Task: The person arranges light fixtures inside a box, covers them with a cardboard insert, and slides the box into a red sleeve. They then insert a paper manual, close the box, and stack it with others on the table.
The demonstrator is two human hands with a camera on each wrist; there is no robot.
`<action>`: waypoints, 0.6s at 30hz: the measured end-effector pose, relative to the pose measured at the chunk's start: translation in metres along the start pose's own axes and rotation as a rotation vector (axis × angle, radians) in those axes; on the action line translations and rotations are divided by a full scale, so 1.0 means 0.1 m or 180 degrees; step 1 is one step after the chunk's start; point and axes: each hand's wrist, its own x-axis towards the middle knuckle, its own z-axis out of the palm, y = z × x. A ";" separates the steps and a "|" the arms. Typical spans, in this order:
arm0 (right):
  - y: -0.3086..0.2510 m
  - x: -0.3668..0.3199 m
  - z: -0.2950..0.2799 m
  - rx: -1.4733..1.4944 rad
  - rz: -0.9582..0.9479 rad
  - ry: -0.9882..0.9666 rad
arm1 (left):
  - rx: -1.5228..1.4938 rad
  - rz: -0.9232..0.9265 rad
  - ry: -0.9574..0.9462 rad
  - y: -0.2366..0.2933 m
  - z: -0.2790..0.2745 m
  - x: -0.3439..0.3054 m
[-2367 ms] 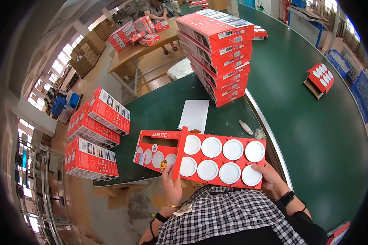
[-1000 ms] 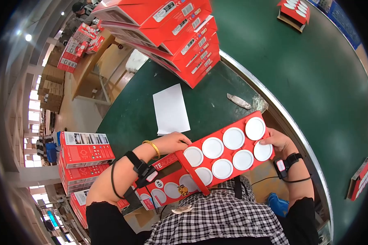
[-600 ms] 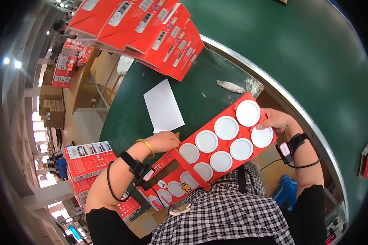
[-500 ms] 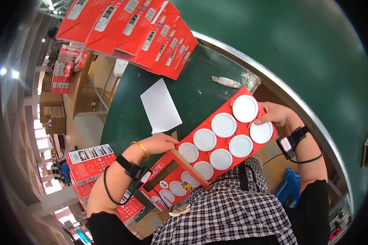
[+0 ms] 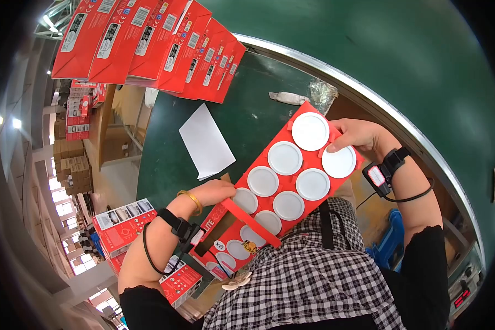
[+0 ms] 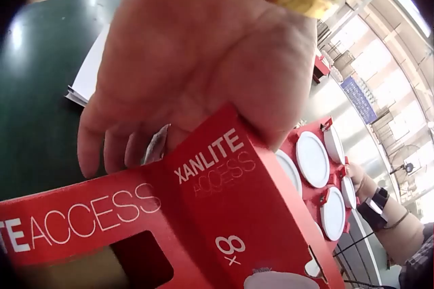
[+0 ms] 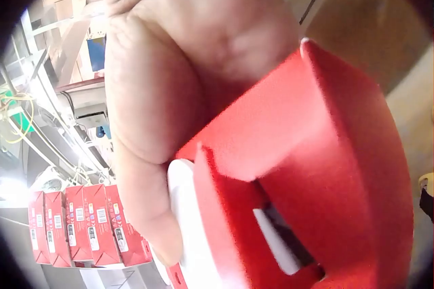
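Note:
A red card tray (image 5: 300,175) carries two rows of white round discs. Its left end meets the open end of a red XANLITE box (image 5: 210,219), whose raised flap (image 5: 250,221) crosses in front of the nearest discs. My right hand (image 5: 360,135) grips the tray's far right end, thumb on a white disc (image 5: 339,163) and fingers hidden underneath. At the box's far edge, my left hand (image 5: 210,193) holds the box near its opening. The left wrist view shows the fingers (image 6: 115,147) passing behind the box's upper edge, their tips hidden.
A tall stack of red boxes (image 5: 165,47) stands on the green table (image 5: 159,148). White paper (image 5: 208,142), a slim pale tool (image 5: 287,98) and crumpled clear wrap (image 5: 323,94) lie there too. More red boxes (image 5: 125,225) stand at left. A metal rail (image 5: 363,88) borders the green surface beyond.
My left hand has gone from the box's near edge to its far edge. Tray and box have tilted, right end swinging away from me. The view has turned, shifting the stack leftward.

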 end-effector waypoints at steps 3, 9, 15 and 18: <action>0.12 0.12 -0.02 0.0036 -0.0047 -0.0167 | -0.1345 0.1244 0.0828 0.00 0.15 -0.02; 0.26 0.18 0.31 0.0222 -0.0011 -0.0105 | -0.1650 0.1446 0.1252 0.18 0.21 -0.12; 0.39 0.12 0.57 0.0132 0.0207 0.0331 | -0.1910 0.1395 0.1232 0.02 0.27 -0.04; 0.33 0.11 0.64 0.0076 0.0214 0.0385 | -0.2129 0.1592 0.1416 -0.08 0.33 0.04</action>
